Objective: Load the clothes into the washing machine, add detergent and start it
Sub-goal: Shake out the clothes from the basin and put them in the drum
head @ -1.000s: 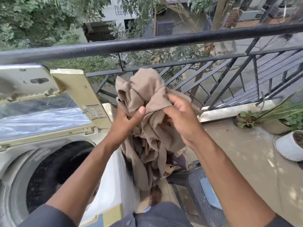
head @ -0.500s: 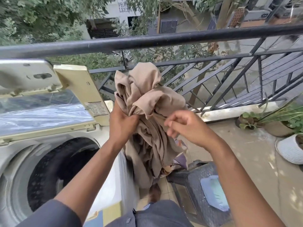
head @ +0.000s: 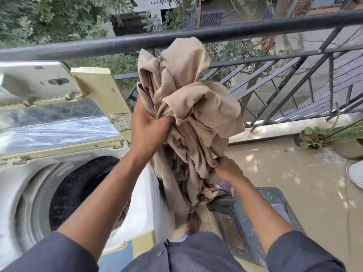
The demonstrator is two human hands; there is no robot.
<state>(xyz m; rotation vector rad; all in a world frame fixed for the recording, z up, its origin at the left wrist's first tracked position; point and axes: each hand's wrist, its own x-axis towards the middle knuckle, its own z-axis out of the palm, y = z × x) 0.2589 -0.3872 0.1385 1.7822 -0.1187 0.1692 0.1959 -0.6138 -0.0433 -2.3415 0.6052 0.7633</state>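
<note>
Right hand point(head: 227, 169) now lower than half a second ago: was hovering loose beside the bundle, now curled into the hanging folds of the beige cloth point(head: 188, 122). Left hand point(head: 148, 132) still clamped on the upper bunch, same spot as before. So, both hands on the fabric again, gathered up rather than dangling. Looks like prep for swinging the whole wad over to the drum, though not there yet.

Cloth held up in the air, just right of the washing machine point(head: 137, 218), in front of the black railing point(head: 216, 34). Not over the opening at this point. Tail end hanging down toward the dark plastic stool point(head: 253, 218).

Machine lid point(head: 59, 122) flipped up and back, drum point(head: 78, 191) wide open. Dark inside, a bit of something at the lower right edge, can't tell what. Possibly more mixed fabric bunched on the stool behind the beige stuff, mostly hidden though. No detergent visible anywhere. Potted plant point(head: 314, 138) off to the right on the balcony floor, a white pot point(head: 355, 175) nearer, contents out of view.
</note>
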